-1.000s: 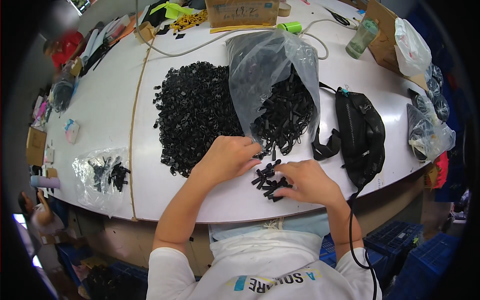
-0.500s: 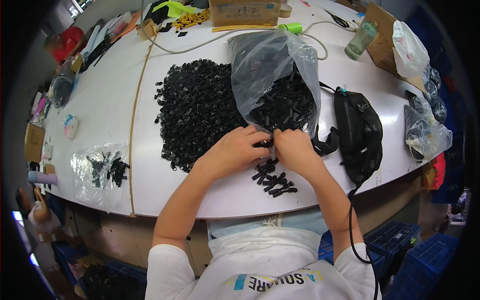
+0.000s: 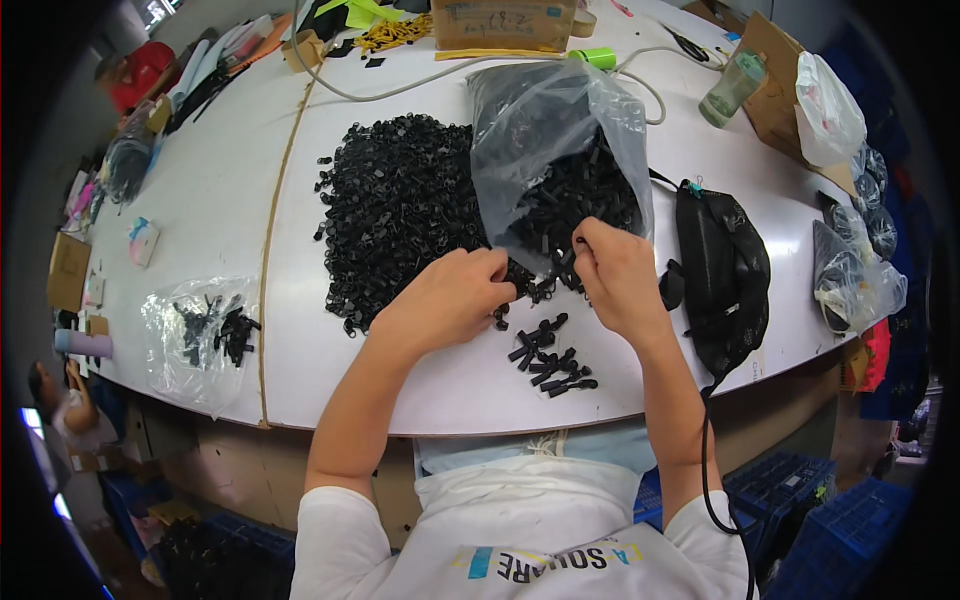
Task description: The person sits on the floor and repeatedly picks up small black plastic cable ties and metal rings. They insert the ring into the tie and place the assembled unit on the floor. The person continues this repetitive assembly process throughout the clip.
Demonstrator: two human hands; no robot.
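My left hand is closed, its thumb and fingertips pinched by a small black looped piece. Just right of it, my right hand is closed too, fingertips together at the mouth of a clear plastic bag; what they pinch, if anything, is hidden. Short black tube-like pieces fill the bag and spill out at its mouth. A large heap of small black looped pieces spreads left of the bag. Between my forearms lie several black pieces with a loop and a thick end.
A black mesh pouch with a cord lies right of the bag. A clear bag with black pieces is at the left. Behind stand a cardboard box, a green tape roll and a bottle. A grey cable crosses the table.
My hands were together at the bag's mouth and have come apart. The right hand moved up and right to the tube-like pieces; the left drew slightly left. The view shifted a little.
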